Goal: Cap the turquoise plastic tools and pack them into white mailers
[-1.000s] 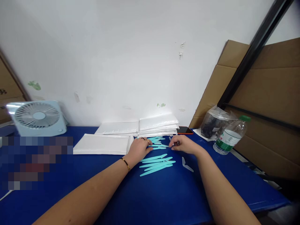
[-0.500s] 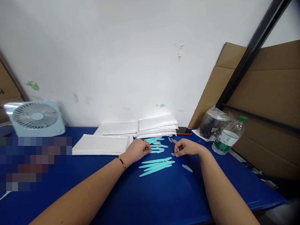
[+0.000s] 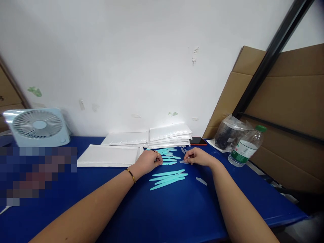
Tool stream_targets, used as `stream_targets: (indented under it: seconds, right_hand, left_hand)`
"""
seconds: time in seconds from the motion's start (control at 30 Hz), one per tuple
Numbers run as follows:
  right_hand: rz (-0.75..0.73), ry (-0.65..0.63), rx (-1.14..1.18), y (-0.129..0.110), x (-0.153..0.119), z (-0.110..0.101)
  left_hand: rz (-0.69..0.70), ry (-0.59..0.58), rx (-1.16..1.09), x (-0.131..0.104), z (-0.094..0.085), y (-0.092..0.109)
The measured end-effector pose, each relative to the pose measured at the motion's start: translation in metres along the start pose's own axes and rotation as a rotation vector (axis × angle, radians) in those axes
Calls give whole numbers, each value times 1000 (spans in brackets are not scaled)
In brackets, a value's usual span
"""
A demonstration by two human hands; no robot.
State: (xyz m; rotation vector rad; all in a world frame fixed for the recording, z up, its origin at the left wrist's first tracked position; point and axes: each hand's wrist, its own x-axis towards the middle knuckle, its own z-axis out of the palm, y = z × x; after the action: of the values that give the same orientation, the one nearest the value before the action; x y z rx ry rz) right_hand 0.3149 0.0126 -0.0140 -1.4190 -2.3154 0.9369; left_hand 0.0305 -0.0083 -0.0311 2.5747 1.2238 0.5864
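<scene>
Slim turquoise eyebrow razors (image 3: 168, 182) lie fanned out on the blue table, with more of them (image 3: 167, 151) in a loose pile behind. My left hand (image 3: 149, 161) is closed, its fingertips at the handle end of one turquoise razor (image 3: 170, 163) at the pile's near edge; its handle end is hidden by the fingers. To the right, my right hand (image 3: 198, 157) pinches a small translucent blade cover (image 3: 183, 162) between thumb and fingers, close to that razor's tip but apart from it. Another clear cover (image 3: 201, 181) lies nearer me, and a few (image 3: 183, 150) lie behind my right hand.
White padded mailers (image 3: 108, 156) lie left of the razors, and a stack of them (image 3: 169, 132) stands against the wall. A phone (image 3: 198, 141), a bagged dark item (image 3: 224, 136) and a water bottle (image 3: 244, 150) are on the right. A fan (image 3: 39, 126) stands at left.
My right hand has moved left and slightly away from me with the clear cover, closer to the razor at my left hand. My left hand has stayed nearly still.
</scene>
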Motion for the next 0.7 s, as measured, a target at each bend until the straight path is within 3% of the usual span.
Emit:
stream_targets:
  seconds: [0.23,0.53,0.7]
  right_hand:
    - [-76,63,-109,-8,5,7]
    - [-201,146,-119,-25,24,35]
    - [-112,141,-154,-26,7,15]
  left_hand:
    - [-2,-1,-9,0,1,0]
    - [-33,-1,34,7,3,-4]
    - [-55,85,78,2,-3,8]
